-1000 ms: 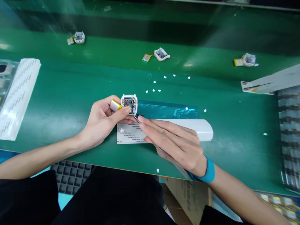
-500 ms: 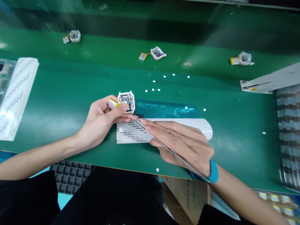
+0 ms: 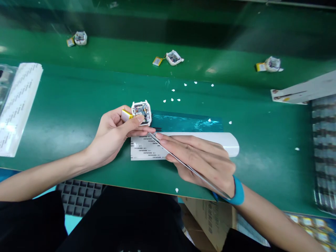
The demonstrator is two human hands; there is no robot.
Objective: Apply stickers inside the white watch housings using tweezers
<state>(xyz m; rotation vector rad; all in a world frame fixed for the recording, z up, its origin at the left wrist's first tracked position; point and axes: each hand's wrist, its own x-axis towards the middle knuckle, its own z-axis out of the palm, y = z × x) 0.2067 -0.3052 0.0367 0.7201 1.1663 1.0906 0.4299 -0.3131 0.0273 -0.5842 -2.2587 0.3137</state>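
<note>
My left hand [image 3: 115, 131] grips a white square casing [image 3: 147, 111] with an exposed circuit board, its thumb over the board's lower part. A yellow-edged battery [image 3: 126, 115] sits beside the casing at the fingers. My right hand [image 3: 202, 157], with a blue wristband, is closed around long metal tweezers [image 3: 183, 162]; their tip is just below the casing, by my left fingertips. Under the right hand lies a white printed sheet [image 3: 147, 150], partly hidden. Behind it is a transparent blue film strip [image 3: 178, 120].
Three more casings with batteries, left [image 3: 81, 38], middle [image 3: 174, 57] and right [image 3: 273, 64], stand on the green shelf at the back. Several small white tabs [image 3: 172, 99] are scattered on the green table [image 3: 78, 94]. Printed strips [image 3: 22, 108] lie left; stacked clear trays [image 3: 325, 150] stand right.
My right hand and the tweezers have shifted slightly left. My left hand still holds the casing in nearly the same place. The view has moved a little.
</note>
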